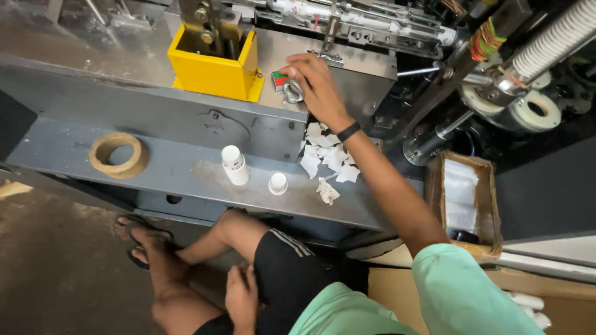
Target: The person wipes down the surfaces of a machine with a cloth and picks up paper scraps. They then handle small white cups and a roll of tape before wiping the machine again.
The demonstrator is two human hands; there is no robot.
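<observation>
Grey metal worktop [74, 146], a stepped ledge of the machine, surface scuffed and dusty. Lying directly on it: one brown cardboard tape core [118, 154], flat, towards the left end; one white plastic bottle [235, 165], upright, near the middle; its white cap [277, 183] just beside it, apart; a scatter of torn white paper scraps [328, 158] further right, some overlapping, against the raised grey panel [186, 118].

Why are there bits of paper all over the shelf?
Torn white paper scraps lie scattered on the grey ledge, below the right hand. They look like litter beside the tidy white bottle and cap.
</observation>
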